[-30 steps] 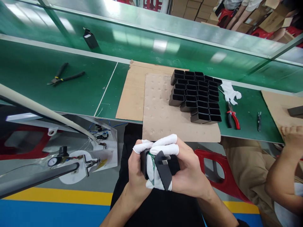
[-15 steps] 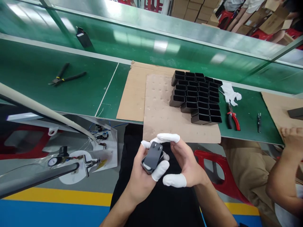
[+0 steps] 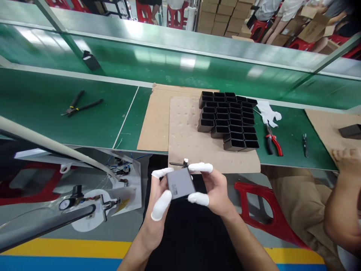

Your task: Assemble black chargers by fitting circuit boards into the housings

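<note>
A dark grey plug-in charger (image 3: 180, 183) is held over my lap, its flat side with small pale print facing up. My left hand (image 3: 158, 201) grips its left side, thumb near the lower left corner and a finger at the upper left. At its right edge, my right hand (image 3: 213, 188) pinches it between thumb and fingers. White finger cots cover several fingertips. Just beyond the charger's far edge sticks out a thin black piece with a white tip (image 3: 185, 162); whether it joins the charger is hidden.
Black open-topped casings (image 3: 228, 120) stand in a block on the cardboard sheet (image 3: 183, 131). Right of them lie a white glove (image 3: 269, 113), red-handled pliers (image 3: 273, 141) and a small tool (image 3: 305, 145). Black-handled cutters (image 3: 80, 105) lie left. A co-worker's hand (image 3: 346, 158) rests at far right.
The charger has turned from its prong end facing up to its broad printed side. My right hand has closed in on its right edge. The view has tilted up slightly.
</note>
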Available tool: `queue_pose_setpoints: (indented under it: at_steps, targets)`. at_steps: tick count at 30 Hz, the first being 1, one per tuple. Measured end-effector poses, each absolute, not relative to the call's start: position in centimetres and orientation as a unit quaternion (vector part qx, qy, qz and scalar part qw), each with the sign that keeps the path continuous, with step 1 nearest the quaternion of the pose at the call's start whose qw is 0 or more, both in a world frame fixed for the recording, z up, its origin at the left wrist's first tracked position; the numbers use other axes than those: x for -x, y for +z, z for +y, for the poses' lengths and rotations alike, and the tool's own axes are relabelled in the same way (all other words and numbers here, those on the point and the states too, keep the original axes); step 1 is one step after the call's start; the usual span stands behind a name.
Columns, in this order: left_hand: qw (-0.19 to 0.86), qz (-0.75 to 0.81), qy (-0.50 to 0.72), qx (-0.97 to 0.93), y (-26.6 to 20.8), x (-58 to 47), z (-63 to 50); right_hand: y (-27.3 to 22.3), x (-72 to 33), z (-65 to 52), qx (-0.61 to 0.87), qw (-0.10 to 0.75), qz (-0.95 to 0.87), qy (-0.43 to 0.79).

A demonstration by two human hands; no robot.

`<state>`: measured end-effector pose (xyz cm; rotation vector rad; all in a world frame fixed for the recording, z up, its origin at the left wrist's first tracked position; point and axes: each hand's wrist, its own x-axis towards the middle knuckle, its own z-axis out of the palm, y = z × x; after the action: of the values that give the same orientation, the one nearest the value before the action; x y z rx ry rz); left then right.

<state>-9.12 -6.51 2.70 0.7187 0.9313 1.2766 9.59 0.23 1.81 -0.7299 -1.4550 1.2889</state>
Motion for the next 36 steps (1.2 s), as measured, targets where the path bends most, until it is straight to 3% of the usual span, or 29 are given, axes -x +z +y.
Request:
queue_pose_setpoints:
  at_steps: [5, 13, 36]
  targets:
    - [0.571, 0.415, 0.616, -0.348, 3.3, 7.8, -5.4, 2.8, -8.6, 2.2, 0.339, 0.524, -0.560, 0.546]
    - [0.522, 0.457, 0.689, -0.210, 4.1, 5.3, -5.8, 5.2, -7.6, 4.0, 0.321, 0.447, -0.593, 0.588]
    - [0.477, 0.479, 0.718, -0.165, 3.5, 2.8, -5.6, 5.6, -8.2, 4.9, 0.329, 0.460, -0.568, 0.598]
